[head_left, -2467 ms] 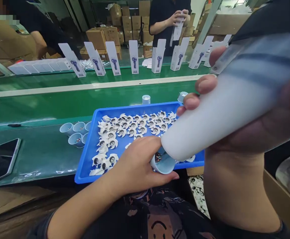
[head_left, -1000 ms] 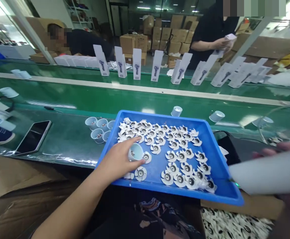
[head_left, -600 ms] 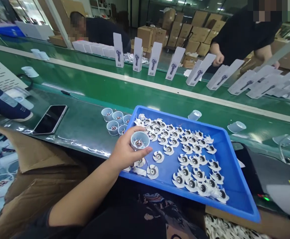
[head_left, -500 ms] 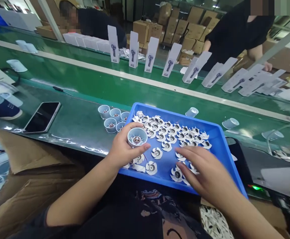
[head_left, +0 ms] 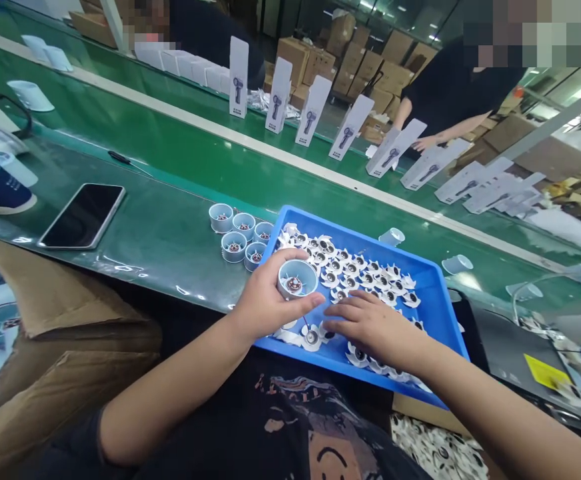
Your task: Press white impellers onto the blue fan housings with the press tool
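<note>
My left hand (head_left: 265, 297) is wrapped round a light blue cup-shaped fan housing (head_left: 298, 279), its open end tilted up toward me. A small motor with copper windings shows inside it. A thin wire hangs below it. My right hand (head_left: 370, 327) is over the blue tray (head_left: 448, 313), fingers apart and pointing left, close to the white fan blades. Its thumb is hidden, and no held thing shows. Many white fan blades (head_left: 352, 267) with dark hubs lie in the tray; one fan blade (head_left: 312, 337) is just below the housing.
Several housings with motors (head_left: 233, 247) stand left of the tray. A phone (head_left: 83, 217) lies farther left. White printed boxes (head_left: 310, 113) line the far side of the green conveyor (head_left: 180, 140). A cardboard box (head_left: 80, 320) is at lower left. Two people are across the line.
My right hand has moved left across the tray, toward the housing in my left hand. The left hand keeps its hold. The camera view has tilted and shifted.
</note>
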A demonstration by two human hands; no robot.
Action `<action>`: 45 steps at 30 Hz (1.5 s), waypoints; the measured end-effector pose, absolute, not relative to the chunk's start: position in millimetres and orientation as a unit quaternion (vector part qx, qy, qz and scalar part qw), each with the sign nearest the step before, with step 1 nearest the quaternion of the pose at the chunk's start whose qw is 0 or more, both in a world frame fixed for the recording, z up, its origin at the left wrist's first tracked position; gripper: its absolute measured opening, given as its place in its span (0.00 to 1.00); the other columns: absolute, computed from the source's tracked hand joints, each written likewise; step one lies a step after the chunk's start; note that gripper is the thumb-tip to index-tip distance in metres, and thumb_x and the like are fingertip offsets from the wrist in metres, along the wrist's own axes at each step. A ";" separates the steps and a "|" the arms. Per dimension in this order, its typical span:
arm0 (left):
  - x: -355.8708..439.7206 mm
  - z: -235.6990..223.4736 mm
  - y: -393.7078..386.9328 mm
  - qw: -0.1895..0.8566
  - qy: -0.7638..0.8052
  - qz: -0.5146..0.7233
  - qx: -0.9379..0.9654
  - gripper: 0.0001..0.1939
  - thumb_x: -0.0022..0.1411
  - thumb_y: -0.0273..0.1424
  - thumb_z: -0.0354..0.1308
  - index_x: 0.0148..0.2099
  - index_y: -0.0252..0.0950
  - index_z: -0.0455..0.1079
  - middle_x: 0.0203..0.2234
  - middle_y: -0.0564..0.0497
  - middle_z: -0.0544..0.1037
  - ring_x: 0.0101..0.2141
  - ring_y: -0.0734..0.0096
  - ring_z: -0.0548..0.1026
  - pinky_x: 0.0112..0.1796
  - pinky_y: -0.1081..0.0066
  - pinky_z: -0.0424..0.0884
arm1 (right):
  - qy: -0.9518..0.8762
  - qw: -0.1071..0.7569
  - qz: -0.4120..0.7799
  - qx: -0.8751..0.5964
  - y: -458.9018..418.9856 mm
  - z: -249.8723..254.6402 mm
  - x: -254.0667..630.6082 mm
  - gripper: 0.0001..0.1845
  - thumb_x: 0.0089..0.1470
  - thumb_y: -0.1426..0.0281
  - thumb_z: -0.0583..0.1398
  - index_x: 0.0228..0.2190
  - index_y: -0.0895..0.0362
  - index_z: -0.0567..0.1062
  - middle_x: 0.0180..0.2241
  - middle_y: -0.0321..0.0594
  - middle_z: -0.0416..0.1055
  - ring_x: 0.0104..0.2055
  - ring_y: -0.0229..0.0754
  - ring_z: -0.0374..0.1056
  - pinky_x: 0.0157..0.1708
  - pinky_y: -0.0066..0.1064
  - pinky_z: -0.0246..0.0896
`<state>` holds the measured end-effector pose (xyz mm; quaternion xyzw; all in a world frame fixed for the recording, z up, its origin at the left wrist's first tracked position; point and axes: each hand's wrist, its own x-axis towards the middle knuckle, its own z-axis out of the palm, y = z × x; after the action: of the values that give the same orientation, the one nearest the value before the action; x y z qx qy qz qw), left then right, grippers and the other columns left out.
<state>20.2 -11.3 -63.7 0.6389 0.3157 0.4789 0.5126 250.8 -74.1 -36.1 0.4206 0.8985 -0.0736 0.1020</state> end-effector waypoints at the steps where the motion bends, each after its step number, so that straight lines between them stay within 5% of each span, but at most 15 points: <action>1: 20.3 -64.1 -11.0 0.508 0.313 0.479 0.644 0.27 0.49 0.38 0.69 0.50 0.37 0.67 0.44 0.45 0.76 0.40 0.60 0.76 0.44 0.62 0.70 | 0.894 0.106 -0.077 0.428 -77.0 -32.2 250.7 0.18 0.62 0.77 0.56 0.51 0.48 0.71 0.54 0.36 0.67 0.52 0.48 0.64 0.57 0.48 0.54; 5: 20.6 -64.8 -10.3 0.509 0.307 0.476 0.648 0.27 0.49 0.39 0.69 0.50 0.38 0.67 0.44 0.46 0.76 0.40 0.61 0.76 0.43 0.62 0.71 | 0.850 0.128 -0.085 0.503 -79.6 -35.6 242.9 0.19 0.60 0.73 0.58 0.53 0.53 0.70 0.50 0.44 0.69 0.50 0.51 0.66 0.50 0.45 0.61; 10: 19.7 -63.2 -10.9 0.505 0.312 0.468 0.655 0.26 0.49 0.39 0.69 0.49 0.38 0.68 0.42 0.47 0.76 0.38 0.63 0.76 0.41 0.65 0.71 | 0.819 0.168 -0.127 0.533 -75.2 -46.0 230.6 0.14 0.49 0.73 0.67 0.40 0.56 0.75 0.39 0.41 0.71 0.40 0.46 0.70 0.38 0.33 0.64; 17: 20.0 -62.0 -9.4 0.524 0.336 0.463 0.631 0.27 0.48 0.40 0.69 0.49 0.38 0.68 0.35 0.50 0.76 0.34 0.64 0.75 0.38 0.65 0.71 | 0.804 0.163 -0.071 0.568 -84.3 -34.9 230.4 0.15 0.57 0.76 0.61 0.47 0.57 0.72 0.53 0.45 0.66 0.52 0.53 0.63 0.53 0.47 0.57; 25: 22.2 -67.4 -7.5 0.479 0.380 0.472 0.635 0.36 0.44 0.39 0.70 0.54 0.39 0.61 0.43 0.47 0.73 0.39 0.61 0.74 0.41 0.62 0.70 | 0.755 0.156 -0.069 0.633 -64.7 -46.6 212.8 0.10 0.63 0.73 0.57 0.46 0.60 0.72 0.44 0.43 0.69 0.45 0.45 0.68 0.47 0.42 0.66; 28: 19.7 -64.9 -13.0 0.462 0.383 0.468 0.649 0.31 0.46 0.37 0.69 0.51 0.39 0.62 0.43 0.47 0.74 0.40 0.60 0.75 0.42 0.61 0.71 | 0.743 0.136 -0.088 0.650 -51.0 -54.2 204.9 0.09 0.63 0.70 0.59 0.44 0.61 0.72 0.44 0.43 0.69 0.44 0.43 0.68 0.47 0.41 0.67; 34: 1.8 -52.9 -34.3 0.396 0.312 0.439 0.744 0.26 0.54 0.33 0.65 0.55 0.41 0.65 0.55 0.45 0.72 0.55 0.56 0.70 0.56 0.57 0.64 | 0.704 -0.004 -0.217 0.677 -40.7 -45.1 210.6 0.08 0.60 0.70 0.61 0.40 0.61 0.72 0.43 0.43 0.69 0.46 0.44 0.67 0.49 0.44 0.65; 40: -0.2 -45.2 -47.8 0.346 0.369 0.350 0.788 0.30 0.51 0.32 0.64 0.57 0.39 0.62 0.51 0.43 0.73 0.50 0.55 0.73 0.52 0.55 0.69 | 0.608 -0.251 -0.488 0.574 -61.3 -18.1 224.9 0.20 0.54 0.57 0.50 0.40 0.59 0.62 0.27 0.38 0.65 0.25 0.38 0.64 0.30 0.33 0.65; 45: 17.6 -43.7 -46.6 0.295 0.331 0.329 0.834 0.28 0.51 0.33 0.68 0.54 0.42 0.65 0.48 0.48 0.76 0.48 0.57 0.74 0.51 0.56 0.69 | 0.543 -0.368 -0.562 0.504 -83.8 -15.5 219.6 0.23 0.46 0.51 0.52 0.36 0.56 0.60 0.24 0.34 0.60 0.22 0.35 0.58 0.24 0.29 0.60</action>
<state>17.6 -46.6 -43.7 0.8341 0.3307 0.3287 0.2948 219.6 -83.8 -15.5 0.5041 0.5427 -0.5622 -0.3678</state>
